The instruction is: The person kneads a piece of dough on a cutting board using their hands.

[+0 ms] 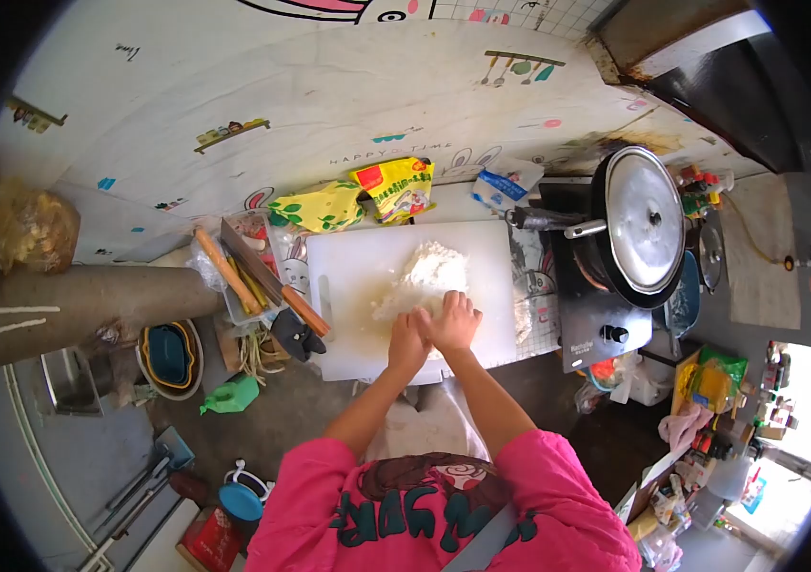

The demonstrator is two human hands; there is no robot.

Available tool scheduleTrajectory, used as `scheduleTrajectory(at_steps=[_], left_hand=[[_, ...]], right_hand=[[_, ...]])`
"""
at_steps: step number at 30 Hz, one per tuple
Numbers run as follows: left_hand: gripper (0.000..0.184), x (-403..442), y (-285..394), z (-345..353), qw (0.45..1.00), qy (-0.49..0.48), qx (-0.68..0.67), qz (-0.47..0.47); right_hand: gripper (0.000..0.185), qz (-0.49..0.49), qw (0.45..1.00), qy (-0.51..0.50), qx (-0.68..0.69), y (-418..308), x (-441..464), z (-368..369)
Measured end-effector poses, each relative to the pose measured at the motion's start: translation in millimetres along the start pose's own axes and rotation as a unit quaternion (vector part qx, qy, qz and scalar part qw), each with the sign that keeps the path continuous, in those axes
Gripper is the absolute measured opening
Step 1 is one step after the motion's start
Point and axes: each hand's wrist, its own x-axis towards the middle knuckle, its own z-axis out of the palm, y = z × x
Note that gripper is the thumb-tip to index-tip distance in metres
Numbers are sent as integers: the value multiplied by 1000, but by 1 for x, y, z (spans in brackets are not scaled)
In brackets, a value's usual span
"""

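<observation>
A pale, crumbly mass of floury dough (436,265) lies on the white cutting board (358,272), with loose flour around its left side. Both hands are at the near edge of the dough, side by side and touching. My left hand (409,341) is closed and pressed against it, its fingertips partly hidden. Curled fingers show on my right hand (456,322), which bears down on the dough just beside the left. The underside of both hands is out of sight.
A cleaver (258,255) with a wooden handle lies left of the board, its handle near the board's edge. Yellow bags (396,189) stand behind. To the right, a lidded wok (642,224) sits on a black cooktop (585,334); its handle points toward the board.
</observation>
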Motion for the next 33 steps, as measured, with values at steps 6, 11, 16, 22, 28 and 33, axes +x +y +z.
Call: scheduleTrajectory(at_steps=[6, 11, 16, 22, 28, 33], left_hand=[[39, 10, -1, -2, 996, -22, -54, -60], [49, 19, 13, -17, 993, -83, -33, -82], [64, 9, -12, 3, 992, -114, 46, -29], [67, 15, 6, -11, 983, -122, -47, -128], [69, 13, 10, -12, 982, -106, -68, -139], [70, 10, 2, -9, 996, -72, -28, -50]], right_hand=[[51, -22, 994, 103, -5, -14, -7, 6], [32, 12, 997, 43, 63, -5, 29, 3], [24, 22, 997, 71, 35, 5, 52, 12], [26, -92, 950, 270, -128, 40, 55, 81], [27, -109, 947, 247, -175, 42, 64, 78], [25, -148, 956, 197, -162, 50, 57, 81]])
